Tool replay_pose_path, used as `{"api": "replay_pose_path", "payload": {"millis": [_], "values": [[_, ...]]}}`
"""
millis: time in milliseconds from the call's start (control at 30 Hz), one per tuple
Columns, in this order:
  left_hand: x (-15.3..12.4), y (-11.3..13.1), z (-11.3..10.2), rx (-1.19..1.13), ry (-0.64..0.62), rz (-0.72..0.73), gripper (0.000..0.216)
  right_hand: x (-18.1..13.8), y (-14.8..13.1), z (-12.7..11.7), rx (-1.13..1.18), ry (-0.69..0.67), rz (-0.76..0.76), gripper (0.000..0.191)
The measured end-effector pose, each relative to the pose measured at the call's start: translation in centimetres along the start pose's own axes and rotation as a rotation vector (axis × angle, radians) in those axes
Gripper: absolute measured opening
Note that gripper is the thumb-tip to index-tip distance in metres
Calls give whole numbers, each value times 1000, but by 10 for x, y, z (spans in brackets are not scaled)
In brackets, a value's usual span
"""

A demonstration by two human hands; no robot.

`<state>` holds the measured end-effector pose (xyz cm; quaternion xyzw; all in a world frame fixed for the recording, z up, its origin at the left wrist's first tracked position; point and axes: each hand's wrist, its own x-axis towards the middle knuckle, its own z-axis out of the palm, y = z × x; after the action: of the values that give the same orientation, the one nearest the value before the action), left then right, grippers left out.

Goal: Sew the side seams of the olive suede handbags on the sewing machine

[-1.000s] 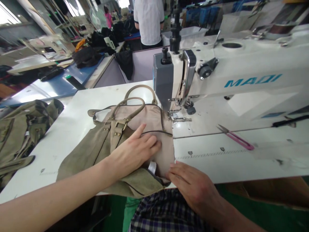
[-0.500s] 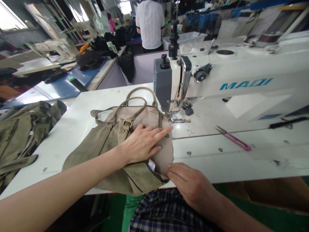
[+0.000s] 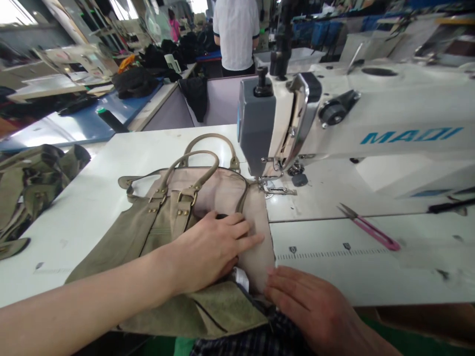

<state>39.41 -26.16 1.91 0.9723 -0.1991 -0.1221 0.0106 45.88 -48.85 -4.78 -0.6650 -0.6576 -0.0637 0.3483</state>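
Observation:
An olive-green handbag point(image 3: 166, 230) with two handles lies on the white sewing table, its beige lining point(image 3: 258, 217) spread toward the needle. My left hand point(image 3: 218, 242) rests on the lining, with its index finger stretched out and its thumb bent lower down. By the table's front edge, my right hand point(image 3: 304, 296) pinches the lining's lower right edge between thumb and fingers. A small white label point(image 3: 242, 279) shows between my hands. The lining's far corner reaches the presser foot point(image 3: 270, 189) of the sewing machine point(image 3: 401, 113); whether it lies under the foot is unclear.
Pink-handled thread snips point(image 3: 371, 230) lie right of the bag, beyond a printed ruler point(image 3: 334, 254). More olive bags point(image 3: 33, 193) lie at the left. A dark thread cone point(image 3: 111, 120) rests by the blue table point(image 3: 85, 113). A person in a white shirt point(image 3: 237, 34) stands behind.
My left hand has drawn back from the needle toward me, its fingers more bent. My right hand still grips the lining's edge. The view has moved closer to the machine.

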Motion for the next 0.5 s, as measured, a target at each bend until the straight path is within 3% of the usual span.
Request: {"api": "replay_pose_path", "payload": {"millis": [67,267,500], "values": [[2,-2,1,-11,-18,6,51,0,4,1,-43,34,2,37],[13,-16,-22,-127,-186,-8,37,8,19,2,-93,61,-39,34],[23,-27,-27,-87,-130,-49,35,13,37,4,-97,83,-41,28]]}}
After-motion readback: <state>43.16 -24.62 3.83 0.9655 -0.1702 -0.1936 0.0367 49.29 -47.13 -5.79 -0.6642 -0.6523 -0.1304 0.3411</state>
